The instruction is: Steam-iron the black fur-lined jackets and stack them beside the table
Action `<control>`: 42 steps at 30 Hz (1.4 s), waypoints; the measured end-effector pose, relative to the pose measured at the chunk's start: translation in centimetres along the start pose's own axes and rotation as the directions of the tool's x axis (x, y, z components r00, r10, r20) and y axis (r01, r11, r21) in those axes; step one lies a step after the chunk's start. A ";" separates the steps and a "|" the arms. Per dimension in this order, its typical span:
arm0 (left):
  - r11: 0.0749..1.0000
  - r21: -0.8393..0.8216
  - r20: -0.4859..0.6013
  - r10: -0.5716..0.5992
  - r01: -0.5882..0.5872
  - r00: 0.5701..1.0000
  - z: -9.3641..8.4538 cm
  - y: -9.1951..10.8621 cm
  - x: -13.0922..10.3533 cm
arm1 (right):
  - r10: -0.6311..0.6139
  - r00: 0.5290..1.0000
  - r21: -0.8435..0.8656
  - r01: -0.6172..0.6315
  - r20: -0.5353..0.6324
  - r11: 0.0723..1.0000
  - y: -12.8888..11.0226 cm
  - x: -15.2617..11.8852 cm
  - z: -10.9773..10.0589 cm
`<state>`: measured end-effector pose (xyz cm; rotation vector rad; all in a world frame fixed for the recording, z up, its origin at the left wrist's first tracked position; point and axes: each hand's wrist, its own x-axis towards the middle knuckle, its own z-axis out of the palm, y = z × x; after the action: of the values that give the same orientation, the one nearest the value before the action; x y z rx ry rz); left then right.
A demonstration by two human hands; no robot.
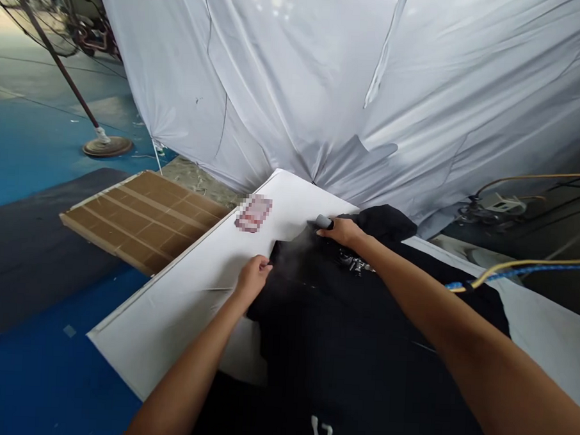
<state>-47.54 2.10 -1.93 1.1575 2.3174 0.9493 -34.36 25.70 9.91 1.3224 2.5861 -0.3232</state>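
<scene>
White sheeting [296,70] hangs behind a white bench [170,308]; across it lies a black garment [323,328], its near end lost in darkness; the left hand [253,277] pinches its edge; the right hand [344,233] grips a grey tool [323,221], underside hidden; a pixelated item [254,213] is unreadable.

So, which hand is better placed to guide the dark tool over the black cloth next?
Probably the right hand: it grips the dark tool at the cloth, while the left hand is busy pinching the edge of the black cloth.
</scene>
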 end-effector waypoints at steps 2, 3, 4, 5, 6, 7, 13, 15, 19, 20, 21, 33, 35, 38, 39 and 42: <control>0.995 -0.014 0.076 -0.097 0.098 0.992 -1.2 -0.7 -1.0 | -0.119 0.992 0.034 0.118 0.046 0.992 0.8 -2.5 -0.1; 0.990 -0.011 0.118 -0.139 0.141 0.983 -1.4 -1.0 -1.5 | -0.162 0.984 0.056 0.158 0.071 0.986 1.3 -3.9 0.2; 0.985 -0.007 0.156 -0.171 0.174 0.973 -1.5 -1.1 -2.0 | -0.189 0.977 0.077 0.182 0.095 0.980 1.9 -5.2 0.7; 0.980 -0.010 0.188 -0.192 0.197 0.963 -1.5 -1.2 -2.3 | -0.203 0.972 0.096 0.192 0.119 0.977 2.5 -6.5 1.2; 0.977 -0.019 0.213 -0.201 0.210 0.956 -1.4 -1.2 -2.6 | -0.206 0.968 0.113 0.191 0.145 0.975 3.2 -7.8 1.9; 0.976 -0.033 0.227 -0.202 0.215 0.953 -1.2 -1.0 -2.8 | -0.199 0.965 0.126 0.179 0.171 0.976 4.0 -8.9 2.5; 0.978 -0.004 0.120 -0.208 0.210 0.971 0.0 1.8 -1.5 | -0.064 0.988 0.109 0.049 0.143 0.993 9.5 -14.0 3.7; 0.972 0.044 0.116 -0.235 0.231 0.965 0.5 3.2 -0.7 | -0.068 0.989 0.125 0.051 0.128 0.991 10.6 -15.5 3.3; 0.935 0.104 0.139 -0.351 0.339 0.926 1.2 4.8 -0.1 | -0.139 0.968 0.149 0.109 0.210 0.983 10.6 -17.2 3.5; 0.928 0.107 0.143 -0.369 0.356 0.918 1.4 4.9 -0.1 | -0.146 0.962 0.139 0.116 0.230 0.983 10.2 -17.3 3.8; 0.926 0.105 0.147 -0.376 0.363 0.915 1.4 4.8 -0.2 | -0.147 0.958 0.125 0.119 0.245 0.985 9.6 -17.3 4.1; 0.935 -0.007 0.110 -0.351 0.354 0.930 2.2 3.1 -0.7 | -0.135 0.985 -0.084 0.144 0.107 0.986 -2.5 -5.6 4.0; 0.928 -0.052 0.102 -0.363 0.369 0.926 2.4 2.8 -0.4 | -0.047 0.996 -0.075 0.053 0.077 0.996 -3.0 -3.0 3.2; 0.916 -0.100 0.097 -0.380 0.388 0.920 2.4 2.6 -0.1 | 0.105 0.994 -0.050 -0.103 0.026 0.993 -1.8 -0.8 1.5; 0.920 -0.105 0.088 -0.371 0.379 0.925 2.3 2.6 -0.1 | 0.143 0.990 -0.048 -0.142 0.010 0.989 -0.9 -0.7 1.0; 0.947 -0.076 0.034 -0.309 0.311 0.950 2.1 2.9 -0.6 | 0.107 0.994 -0.019 -0.107 -0.007 0.994 2.4 -2.7 0.1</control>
<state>-44.34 3.68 -1.35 0.7368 2.3296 0.8976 -30.81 24.99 10.33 1.4509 2.5049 -0.2754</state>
